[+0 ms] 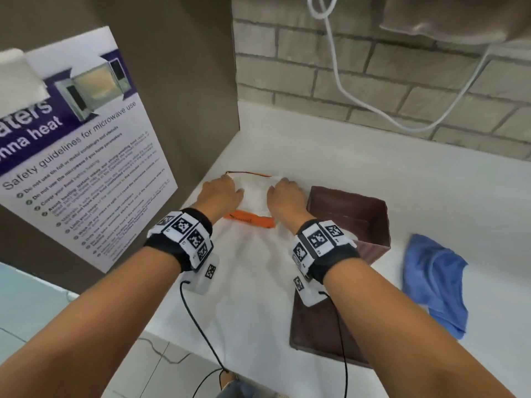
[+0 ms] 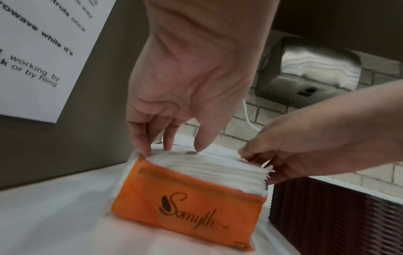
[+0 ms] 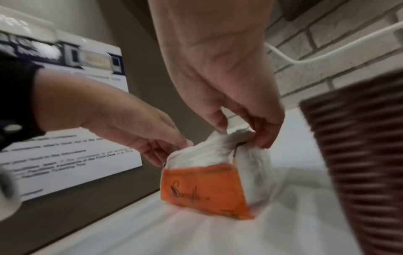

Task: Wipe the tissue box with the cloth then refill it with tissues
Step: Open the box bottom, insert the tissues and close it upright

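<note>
I have both hands at centre frame on the one orange tissue pack (image 2: 187, 203), which stands on the tabletop (image 1: 373, 168) just left of the open brown box (image 1: 349, 216); the left hand (image 2: 185, 82) pinches the wrapper's left top edge and the right hand (image 3: 220, 69) pinches the tissues (image 2: 218, 170) at the right end. To do this well, I'd grip the whole stack evenly and lift it straight, so no sheets fan out. I count one pack, one box, one lid (image 1: 319, 328) lower right and one blue cloth (image 1: 434, 280) at right.

The wall poster (image 1: 86, 156) carries the heading "Safety guidelines for microwave use"; the smaller lines under it are mostly too blurred to read. The orange tissue pack (image 2: 187, 207) shows a handwritten-style brand, apparently "Somyth".
</note>
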